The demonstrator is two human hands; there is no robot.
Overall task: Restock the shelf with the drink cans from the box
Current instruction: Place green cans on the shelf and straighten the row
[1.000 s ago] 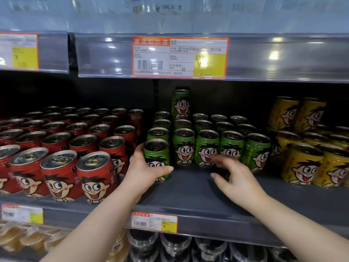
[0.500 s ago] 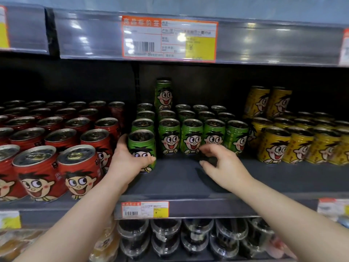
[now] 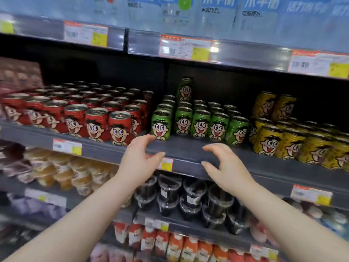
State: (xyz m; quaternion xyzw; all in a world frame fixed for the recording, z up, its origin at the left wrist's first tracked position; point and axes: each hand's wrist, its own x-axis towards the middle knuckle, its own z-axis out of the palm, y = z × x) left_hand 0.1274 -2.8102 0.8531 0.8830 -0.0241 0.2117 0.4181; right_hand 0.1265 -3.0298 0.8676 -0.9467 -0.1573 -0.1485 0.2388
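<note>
Front green can [image 3: 161, 125]: upright on the shelf [image 3: 188, 150], at the left end of the green block, a little forward of the row beside it.
Change: half a second ago the left hand [image 3: 139, 163] was wrapped round this can; now it has let go and drawn back past the shelf edge. The can stands on its own.
Left grip: open, fingers loosely arched, holding nothing, fingertips near the can's foot but apart from it.
Right grip: the right hand [image 3: 224, 167] is open too, empty, pulled back over the shelf edge from the spot it had been reaching into.
Meaning: one can looks placed; next is likely a trip to the box, which is out of view.
Green row [image 3: 201, 123]: four cans abreast to the right of the placed one, more behind, and one stacked can [image 3: 185, 89] at the back.
Contact: frame is smeared; probably touching the can behind it, not certain.
Neighbours: red cans [image 3: 98, 121] just beside on the left, yellow cans [image 3: 270, 142] near the right end of the green row.
Edges: shelf lip with price tag [image 3: 166, 164] right under the hands; upper rail [image 3: 245, 53] overhead.
Open room: a bare strip of shelf before the green row, right of the placed can; free height above the front cans.
</note>
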